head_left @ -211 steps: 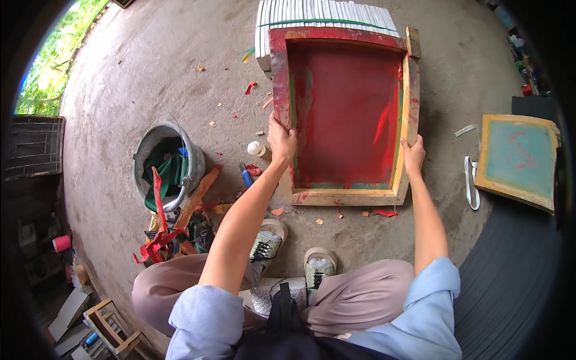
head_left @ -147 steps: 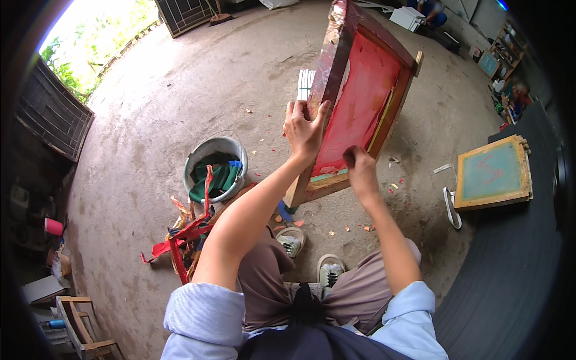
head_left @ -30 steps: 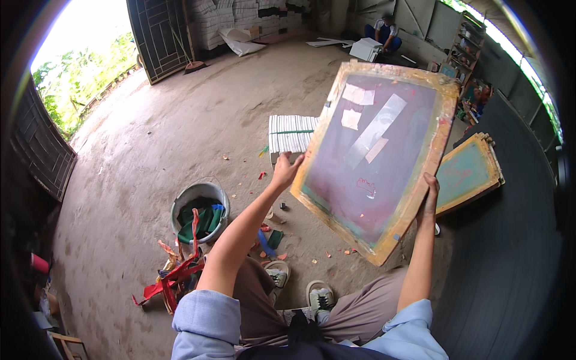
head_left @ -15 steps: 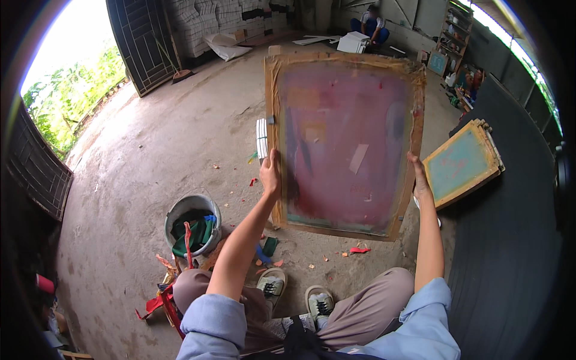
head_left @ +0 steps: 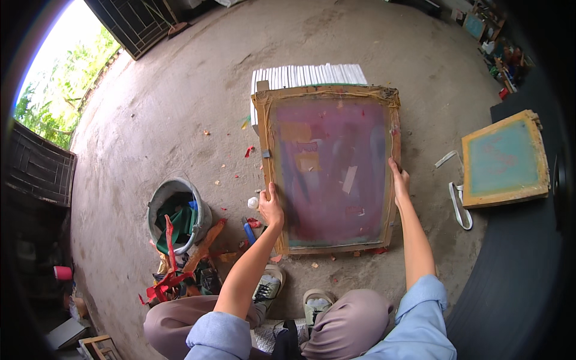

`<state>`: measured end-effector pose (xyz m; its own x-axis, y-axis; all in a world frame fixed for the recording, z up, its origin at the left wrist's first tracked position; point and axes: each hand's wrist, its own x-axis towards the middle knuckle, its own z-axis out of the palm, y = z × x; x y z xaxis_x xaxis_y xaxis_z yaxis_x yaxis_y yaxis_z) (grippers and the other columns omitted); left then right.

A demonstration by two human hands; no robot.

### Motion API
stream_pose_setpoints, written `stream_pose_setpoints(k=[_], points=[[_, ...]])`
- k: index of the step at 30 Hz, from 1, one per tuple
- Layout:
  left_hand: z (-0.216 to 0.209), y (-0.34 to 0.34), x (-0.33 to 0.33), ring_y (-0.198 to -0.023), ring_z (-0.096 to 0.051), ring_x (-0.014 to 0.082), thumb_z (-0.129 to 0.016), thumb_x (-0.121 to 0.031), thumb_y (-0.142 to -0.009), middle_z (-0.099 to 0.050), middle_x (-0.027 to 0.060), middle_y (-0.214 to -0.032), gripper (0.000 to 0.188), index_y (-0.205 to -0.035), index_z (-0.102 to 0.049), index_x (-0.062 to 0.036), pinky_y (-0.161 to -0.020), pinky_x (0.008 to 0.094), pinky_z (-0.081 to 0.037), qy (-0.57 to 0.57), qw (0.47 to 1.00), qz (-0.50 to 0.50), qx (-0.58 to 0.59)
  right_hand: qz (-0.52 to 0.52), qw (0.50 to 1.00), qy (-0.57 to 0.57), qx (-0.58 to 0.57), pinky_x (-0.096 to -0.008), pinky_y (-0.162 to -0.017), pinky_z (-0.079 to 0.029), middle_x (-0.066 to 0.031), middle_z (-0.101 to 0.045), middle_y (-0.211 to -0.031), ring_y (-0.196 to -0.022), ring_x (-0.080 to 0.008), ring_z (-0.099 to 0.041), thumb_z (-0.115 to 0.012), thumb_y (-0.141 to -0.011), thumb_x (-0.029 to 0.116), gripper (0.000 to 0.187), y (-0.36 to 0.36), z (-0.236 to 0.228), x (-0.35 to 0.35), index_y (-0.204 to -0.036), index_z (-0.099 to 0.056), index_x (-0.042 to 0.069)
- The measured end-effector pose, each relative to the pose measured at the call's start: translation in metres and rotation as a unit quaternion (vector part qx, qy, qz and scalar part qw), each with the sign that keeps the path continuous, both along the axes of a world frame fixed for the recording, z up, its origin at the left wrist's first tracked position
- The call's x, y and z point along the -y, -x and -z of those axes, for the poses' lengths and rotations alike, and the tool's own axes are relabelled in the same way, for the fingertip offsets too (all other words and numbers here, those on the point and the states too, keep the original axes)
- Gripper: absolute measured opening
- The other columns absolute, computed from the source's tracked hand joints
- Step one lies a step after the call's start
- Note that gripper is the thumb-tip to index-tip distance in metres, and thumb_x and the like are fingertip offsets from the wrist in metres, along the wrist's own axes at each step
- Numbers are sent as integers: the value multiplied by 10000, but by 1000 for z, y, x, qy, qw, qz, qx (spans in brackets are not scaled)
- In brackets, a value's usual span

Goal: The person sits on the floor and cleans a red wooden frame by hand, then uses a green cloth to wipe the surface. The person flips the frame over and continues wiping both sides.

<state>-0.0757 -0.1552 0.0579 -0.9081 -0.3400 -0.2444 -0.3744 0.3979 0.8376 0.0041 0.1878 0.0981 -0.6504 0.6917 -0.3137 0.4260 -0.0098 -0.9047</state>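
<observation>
A large wooden screen-printing frame with purple mesh, edged in brown tape, is held in front of me. My left hand grips its left edge with the thumb up along the wood. On the opposite edge, somewhat higher, my right hand is closed round the frame. A row of thin white pieces packed side by side shows beyond the frame's far edge; the frame hides the rest of it. Beside my left hand on the floor lie a small white bottle and a blue-handled tool.
A grey bucket with dark green cloth stands at left, near red and orange scraps. At right a smaller screen frame with turquoise mesh rests by a dark surface. White straps lie beside it. Dark doors stand far left.
Both hands have lowered the frame toward me, and more of the white row shows behind it. My view has tipped downward, so the person at the back is out of sight.
</observation>
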Motion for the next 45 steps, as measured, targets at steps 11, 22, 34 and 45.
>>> stream_pose_setpoints(k=[11,22,34,45], points=[[20,12,-16,-988,-592,399,-435,-615,-905,-636,232,-1042,650,-1101,-597,-16,-861,452,-430,75,997,-19,12,-13,999,-14,45,-330,-1062,-346,-118,-527,-1345,-1279,-243,-464,-594,-816,619,794,34,53,-13,-1314,-522,5],[17,31,3,-1087,-546,359,-513,-366,-921,-589,221,-1120,472,-1209,-492,7,-921,457,-413,221,958,174,-58,0,918,-344,196,-441,-1001,-392,-207,-456,-1253,-1222,-328,-427,-664,-821,455,691,43,31,0,-1312,-466,11],[-86,102,58,-1055,-553,330,-685,-205,-804,-590,132,-1067,314,-1063,-589,-56,-882,431,-463,305,842,406,-185,-318,878,-353,-65,-394,-897,-453,-138,-538,-1045,-1032,-321,-547,-700,-792,130,215,102,-21,179,-965,-615,35],[-30,139,42,-979,-556,224,-720,-278,-745,-588,31,-1050,372,-1069,-628,-121,-835,350,-494,255,787,391,-405,-359,867,-332,-94,-421,-890,-438,-152,-455,-1066,-1000,-330,-507,-733,-732,36,443,130,18,224,-1101,-488,32]])
